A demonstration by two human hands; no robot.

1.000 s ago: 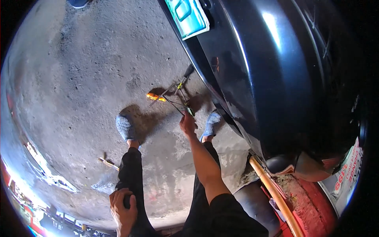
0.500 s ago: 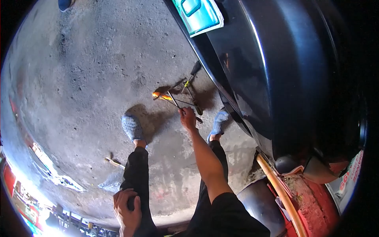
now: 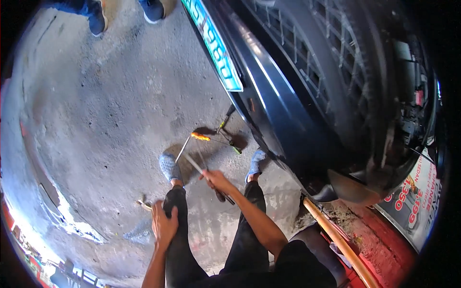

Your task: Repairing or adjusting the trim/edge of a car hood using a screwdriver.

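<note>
My right hand is closed around a long, straight metal tool, held above the floor between my feet. A second thin shank and a dark handle end also show at that hand; I cannot tell how they connect. On the concrete just beyond lies a screwdriver with an orange handle. Next to it is another dark-handled tool with a yellow-green part. A thin metal rod slants from the orange handle toward my left shoe. My left hand rests on my left knee, fingers extended, holding nothing.
The dark car bumper with its grille and plate fills the right side. Another person's shoes stand at the far left. A tan pole lies at lower right by a red ledge. A small pale tool lies beside my left leg.
My right hand has drawn back toward me with the metal tool lifted. My left hand has moved forward onto the knee. The view has shifted, showing more grille and another person's feet.
</note>
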